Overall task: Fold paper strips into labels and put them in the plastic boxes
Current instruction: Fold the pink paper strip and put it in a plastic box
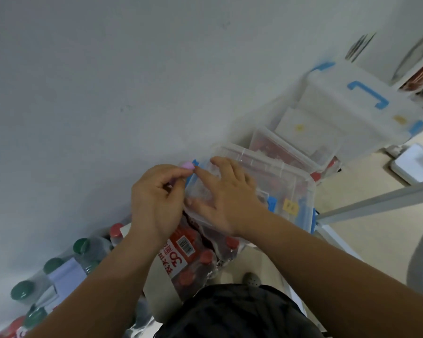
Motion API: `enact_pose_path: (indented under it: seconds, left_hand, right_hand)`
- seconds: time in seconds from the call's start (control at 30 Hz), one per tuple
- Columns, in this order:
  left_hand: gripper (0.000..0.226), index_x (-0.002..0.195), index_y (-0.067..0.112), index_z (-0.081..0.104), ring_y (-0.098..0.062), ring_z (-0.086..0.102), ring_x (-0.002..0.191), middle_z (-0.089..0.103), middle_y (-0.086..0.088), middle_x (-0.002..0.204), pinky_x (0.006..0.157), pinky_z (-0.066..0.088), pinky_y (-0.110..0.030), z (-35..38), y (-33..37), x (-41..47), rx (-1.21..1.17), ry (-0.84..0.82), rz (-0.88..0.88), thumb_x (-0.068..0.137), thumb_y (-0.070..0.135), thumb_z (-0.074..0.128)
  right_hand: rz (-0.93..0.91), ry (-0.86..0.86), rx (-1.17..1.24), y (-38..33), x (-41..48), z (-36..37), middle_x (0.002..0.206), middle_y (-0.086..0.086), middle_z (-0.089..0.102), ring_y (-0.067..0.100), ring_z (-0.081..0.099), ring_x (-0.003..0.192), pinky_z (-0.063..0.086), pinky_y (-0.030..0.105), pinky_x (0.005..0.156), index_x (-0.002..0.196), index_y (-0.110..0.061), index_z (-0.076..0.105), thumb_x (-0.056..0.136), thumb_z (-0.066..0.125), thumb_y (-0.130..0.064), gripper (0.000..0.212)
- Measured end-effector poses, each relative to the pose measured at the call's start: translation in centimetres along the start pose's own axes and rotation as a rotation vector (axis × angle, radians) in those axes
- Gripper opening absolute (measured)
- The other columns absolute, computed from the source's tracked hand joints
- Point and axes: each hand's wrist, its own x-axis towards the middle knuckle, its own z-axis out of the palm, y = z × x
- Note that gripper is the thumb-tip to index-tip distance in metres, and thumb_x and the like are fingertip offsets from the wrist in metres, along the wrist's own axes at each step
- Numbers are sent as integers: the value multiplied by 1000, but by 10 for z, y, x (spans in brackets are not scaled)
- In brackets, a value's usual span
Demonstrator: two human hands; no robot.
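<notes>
My left hand (156, 198) pinches a small pink folded paper label (188, 165) at the upper left corner of a clear plastic box (291, 181) with blue clips. My right hand (226, 195) lies flat on the box lid, fingers spread and straight, with one fingertip touching the label's edge. A yellow label (291, 206) is stuck on the front of this box. Behind it stand a smaller clear box (286, 150) and a large white box (347, 113) with a blue handle and a yellow label.
The boxes stand along a white wall (108, 81). A shrink-wrapped pack of red-capped bottles (193, 254) lies under my hands. Green-capped bottles (59, 269) stand at the lower left. A grey metal frame (376, 201) crosses the floor at right.
</notes>
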Motion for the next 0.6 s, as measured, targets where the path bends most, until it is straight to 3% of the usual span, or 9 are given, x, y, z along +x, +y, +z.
enact_pose_path:
  seconds: [0.07,0.13,0.23,0.4,0.5,0.6]
  left_hand:
    - [28,97,24,75,-2,65,90,71,10,99,83,53,-20,-2,3,1,6,11,75,90,0,64]
    - [25,100,21,75,-11,67,89,72,3,101,83,55,-29,0,6,3,-2,10,146,91,0,63]
    - [23,102,16,76,-15,68,92,70,-1,105,81,58,-37,10,11,4,-30,-73,218,95,2,59]
    - [39,89,23,71,-3,64,97,60,16,106,84,55,-23,40,34,-4,-98,-378,231,93,-10,51]
    - [46,84,30,66,2,57,113,58,11,106,86,52,-20,62,45,-11,-70,-526,239,92,-12,49]
    - [41,86,25,69,20,48,114,55,12,102,90,42,-7,77,53,-17,-3,-593,275,92,-10,48]
  right_hand:
    - [-8,49,242,-4,1,-2,161,5,31,27,24,150,25,47,121,158,-29,26,91,39,-64,77]
    - [41,138,482,1,-1,-8,157,2,40,18,35,145,29,34,120,154,-21,37,97,57,-37,62]
    - [100,365,486,22,-16,-20,139,0,55,12,48,130,34,21,109,135,-18,60,96,62,-20,38]
    - [280,594,378,89,-65,-31,104,-16,58,5,55,100,49,31,90,106,-29,69,94,64,-27,13]
    - [509,601,539,120,-98,-29,100,-13,62,5,60,93,56,38,81,96,-30,68,94,65,-30,3]
    - [646,505,736,135,-116,-21,100,-3,67,6,64,87,54,32,74,96,-23,70,93,67,-30,8]
